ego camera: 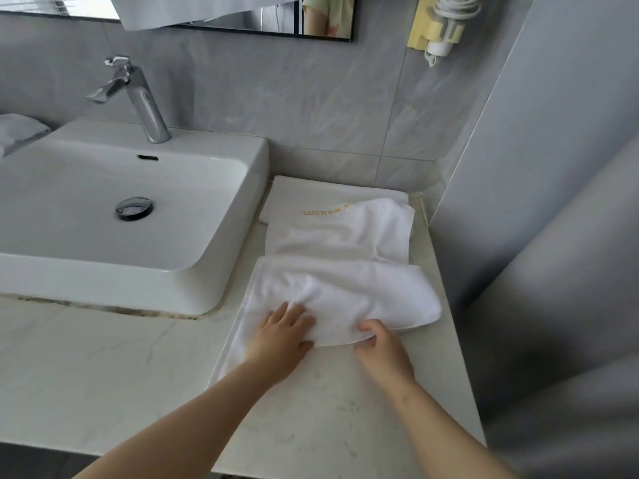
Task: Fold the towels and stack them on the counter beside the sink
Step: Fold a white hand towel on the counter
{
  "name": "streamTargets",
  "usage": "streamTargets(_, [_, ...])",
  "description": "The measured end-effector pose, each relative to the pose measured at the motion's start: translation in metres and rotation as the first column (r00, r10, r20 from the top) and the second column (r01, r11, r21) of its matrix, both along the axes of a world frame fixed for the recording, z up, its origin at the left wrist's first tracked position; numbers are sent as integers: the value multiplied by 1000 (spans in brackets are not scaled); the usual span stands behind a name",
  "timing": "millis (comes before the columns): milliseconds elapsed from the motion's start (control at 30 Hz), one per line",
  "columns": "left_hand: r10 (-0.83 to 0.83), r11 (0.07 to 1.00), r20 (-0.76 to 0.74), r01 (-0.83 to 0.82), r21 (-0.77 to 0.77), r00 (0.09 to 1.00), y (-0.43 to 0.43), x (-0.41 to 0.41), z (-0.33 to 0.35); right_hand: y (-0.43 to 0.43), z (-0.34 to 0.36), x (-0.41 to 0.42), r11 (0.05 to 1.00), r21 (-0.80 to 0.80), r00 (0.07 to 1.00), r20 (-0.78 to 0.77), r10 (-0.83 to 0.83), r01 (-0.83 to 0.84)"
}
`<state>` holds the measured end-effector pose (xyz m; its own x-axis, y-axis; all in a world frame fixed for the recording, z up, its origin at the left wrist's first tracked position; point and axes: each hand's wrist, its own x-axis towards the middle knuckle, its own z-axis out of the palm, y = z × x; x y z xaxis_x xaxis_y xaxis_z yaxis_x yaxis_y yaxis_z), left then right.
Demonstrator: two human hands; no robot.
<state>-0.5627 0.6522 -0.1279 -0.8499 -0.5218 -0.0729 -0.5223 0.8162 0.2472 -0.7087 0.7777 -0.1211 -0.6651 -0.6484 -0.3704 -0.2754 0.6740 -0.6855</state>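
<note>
A white towel (345, 288) lies crumpled and partly doubled over on the marble counter (103, 368), right of the sink (114, 216). Under its far end sits a flat folded towel (311, 198) with gold "HOTEL" lettering. My left hand (281, 337) rests flat on the near part of the crumpled towel, fingers straight. My right hand (378, 344) pinches the folded-over edge of the same towel, its fingers curled under the cloth.
A chrome faucet (138, 98) stands behind the white basin. Another folded white cloth (17, 131) lies at the far left. A wall-mounted hair dryer (442, 25) hangs at the upper right. A grey wall (553, 202) closes the counter's right side.
</note>
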Motion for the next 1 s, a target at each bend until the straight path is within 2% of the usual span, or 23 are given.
streamTargets(100, [65,997,-47,-63,39,997,-3,-3,5,-2,-2,1,996,72,995,-77,62,-56])
streamTargets(200, [120,991,-23,-118,67,993,-10,-6,2,0,-5,3,999,51,995,-101,15,-10])
streamTargets(333, [203,962,13,-202,182,979,-16,-10,14,3,-4,4,999,51,983,-185,21,-11])
streamTargets(433, [268,929,43,-270,253,962,-20,-13,21,8,-1,6,991,86,967,-225,118,-101])
streamTargets(567, [301,907,37,-298,299,953,-21,-13,29,7,5,8,922,238,908,-219,357,-305])
streamTargets(633, [295,910,48,-295,292,954,-20,-14,31,3,4,9,911,264,906,-199,372,-316])
streamTargets(767, [289,918,56,-293,268,956,-18,-13,30,3,0,17,955,198,919,-285,273,-222])
streamTargets(867, [282,919,48,-284,272,958,-18,-11,32,6,-4,17,964,146,899,-351,260,-221])
streamTargets(1000, [334,902,-70,-298,312,940,-21,-6,40,12,-5,3,967,12,907,-343,243,-254])
